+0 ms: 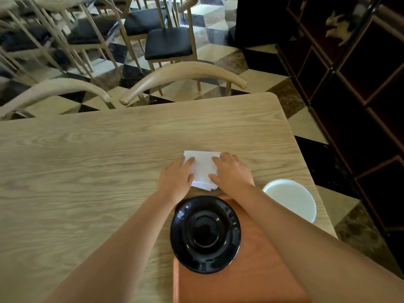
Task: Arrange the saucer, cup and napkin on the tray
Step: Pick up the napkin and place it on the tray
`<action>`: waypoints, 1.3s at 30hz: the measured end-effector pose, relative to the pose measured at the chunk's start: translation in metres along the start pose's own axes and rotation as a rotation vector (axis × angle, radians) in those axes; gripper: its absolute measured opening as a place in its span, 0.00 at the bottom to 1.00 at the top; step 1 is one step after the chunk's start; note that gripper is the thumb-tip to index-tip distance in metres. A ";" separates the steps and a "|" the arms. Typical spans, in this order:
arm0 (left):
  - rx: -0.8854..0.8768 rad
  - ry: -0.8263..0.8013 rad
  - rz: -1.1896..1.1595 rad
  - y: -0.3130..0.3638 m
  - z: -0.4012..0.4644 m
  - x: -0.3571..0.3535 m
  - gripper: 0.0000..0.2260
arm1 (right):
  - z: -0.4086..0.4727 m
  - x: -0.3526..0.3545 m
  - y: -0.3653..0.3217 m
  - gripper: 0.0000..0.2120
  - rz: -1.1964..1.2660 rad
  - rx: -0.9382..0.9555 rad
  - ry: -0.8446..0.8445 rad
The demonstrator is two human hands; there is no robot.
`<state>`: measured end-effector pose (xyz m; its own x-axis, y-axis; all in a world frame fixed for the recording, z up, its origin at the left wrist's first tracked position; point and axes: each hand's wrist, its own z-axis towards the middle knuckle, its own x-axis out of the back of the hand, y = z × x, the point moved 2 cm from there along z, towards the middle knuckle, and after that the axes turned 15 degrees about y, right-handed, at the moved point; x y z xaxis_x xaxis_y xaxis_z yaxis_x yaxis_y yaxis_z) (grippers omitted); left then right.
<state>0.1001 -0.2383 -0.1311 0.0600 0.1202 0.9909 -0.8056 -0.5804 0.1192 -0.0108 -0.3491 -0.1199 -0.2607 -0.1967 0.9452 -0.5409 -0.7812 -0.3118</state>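
A white folded napkin (pixel 202 166) lies on the wooden table just beyond the tray. My left hand (pixel 176 178) rests flat on its left side and my right hand (pixel 231 171) on its right side, fingers spread on the paper. An orange-brown tray (pixel 240 281) sits near me, partly under my right forearm. A black saucer (pixel 205 234) lies on the tray's far left corner, overhanging its edge. A white cup (pixel 291 199) stands on the table to the right of the tray, near the table edge.
The wooden table (pixel 98 171) stretches wide to the left. Two wooden chair backs (pixel 183 72) press against its far edge, with more chairs behind. A dark shelf unit (pixel 360 84) stands to the right.
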 end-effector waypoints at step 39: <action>0.708 -0.108 -1.590 0.064 -0.156 0.087 0.19 | -0.184 0.097 0.014 0.14 0.752 -0.396 0.453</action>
<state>-0.0381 -0.1394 -0.0471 0.5284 0.8414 -0.1132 0.4624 -0.1734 0.8696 -0.1905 -0.2701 -0.0503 -0.8886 -0.2519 0.3833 -0.3153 -0.2713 -0.9094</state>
